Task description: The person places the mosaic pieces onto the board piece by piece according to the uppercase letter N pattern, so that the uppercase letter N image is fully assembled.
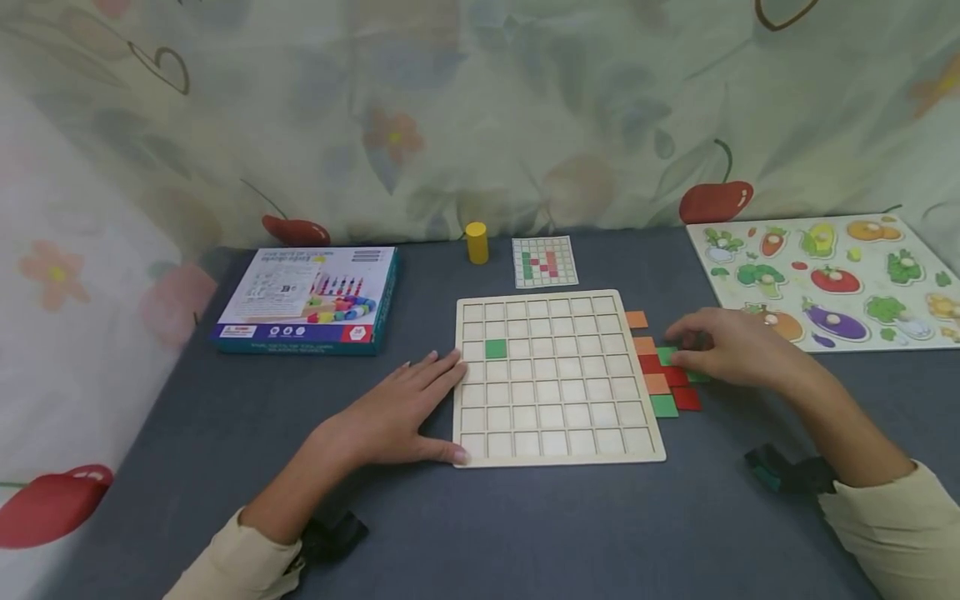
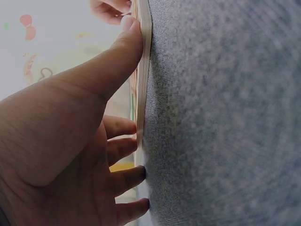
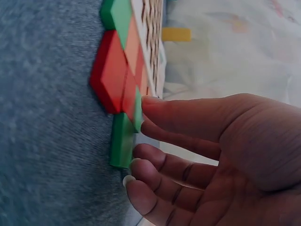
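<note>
A pale wooden grid board lies on the table with one green tile in a left-hand cell. My left hand rests along its left side, thumb at the near corner and fingers spread at the edge. In the left wrist view the thumb of that hand lies on the board's rim. On the right, my right hand pinches a green tile between thumb and index finger, among red tiles, orange tiles and other green tiles beside the board.
A small pattern card lies beyond the board, with a yellow cylinder standing to its left. A boxed toy set sits at the left. A vegetable puzzle board lies at the right. Behind the table hangs a printed cloth.
</note>
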`<state>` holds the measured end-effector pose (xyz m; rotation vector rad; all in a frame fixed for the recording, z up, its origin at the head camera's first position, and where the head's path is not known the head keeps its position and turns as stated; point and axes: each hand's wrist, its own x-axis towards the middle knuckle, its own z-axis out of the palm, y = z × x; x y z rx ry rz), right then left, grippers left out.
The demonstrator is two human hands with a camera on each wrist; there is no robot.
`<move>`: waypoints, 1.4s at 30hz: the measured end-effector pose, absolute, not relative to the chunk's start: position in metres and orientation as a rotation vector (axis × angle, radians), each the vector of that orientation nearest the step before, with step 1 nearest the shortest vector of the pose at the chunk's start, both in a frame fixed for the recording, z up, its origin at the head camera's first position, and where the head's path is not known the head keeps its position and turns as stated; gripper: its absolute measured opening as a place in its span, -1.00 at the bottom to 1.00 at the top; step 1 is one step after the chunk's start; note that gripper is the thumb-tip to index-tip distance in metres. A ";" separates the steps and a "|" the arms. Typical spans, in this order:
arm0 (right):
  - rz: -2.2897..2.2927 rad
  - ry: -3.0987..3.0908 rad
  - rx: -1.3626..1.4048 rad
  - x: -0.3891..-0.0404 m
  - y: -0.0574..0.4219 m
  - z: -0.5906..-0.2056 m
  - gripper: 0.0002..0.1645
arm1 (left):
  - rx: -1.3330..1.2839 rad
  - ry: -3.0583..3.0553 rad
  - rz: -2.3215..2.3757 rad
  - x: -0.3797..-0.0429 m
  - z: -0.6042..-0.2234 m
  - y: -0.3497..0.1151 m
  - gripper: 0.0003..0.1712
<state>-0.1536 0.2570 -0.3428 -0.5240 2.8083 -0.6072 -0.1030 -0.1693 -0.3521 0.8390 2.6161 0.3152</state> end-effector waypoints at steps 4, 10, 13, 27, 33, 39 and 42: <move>-0.584 2.827 -0.542 -0.154 0.257 -0.345 -0.60 | 0.854 2.621 0.309 -0.103 -0.351 -0.168 0.28; -0.587 2.837 -0.555 -0.153 0.256 -0.347 -0.69 | 0.854 2.621 0.307 -0.103 -0.351 -0.168 0.28; -0.596 2.831 -0.550 -0.154 0.256 -0.348 -0.72 | 0.852 2.620 0.310 -0.103 -0.351 -0.168 0.28; -0.678 2.806 -0.489 -0.153 0.255 -0.345 -0.81 | 0.852 2.620 0.316 -0.103 -0.352 -0.168 0.27; -0.763 2.781 -0.471 -0.151 0.254 -0.340 -0.86 | 0.843 2.618 0.313 -0.102 -0.352 -0.169 0.27; -0.801 2.780 -0.489 -0.147 0.253 -0.336 -0.89 | 0.845 2.618 0.311 -0.101 -0.352 -0.170 0.27; -0.818 2.783 -0.495 -0.146 0.252 -0.334 -0.88 | 0.846 2.619 0.312 -0.101 -0.353 -0.170 0.27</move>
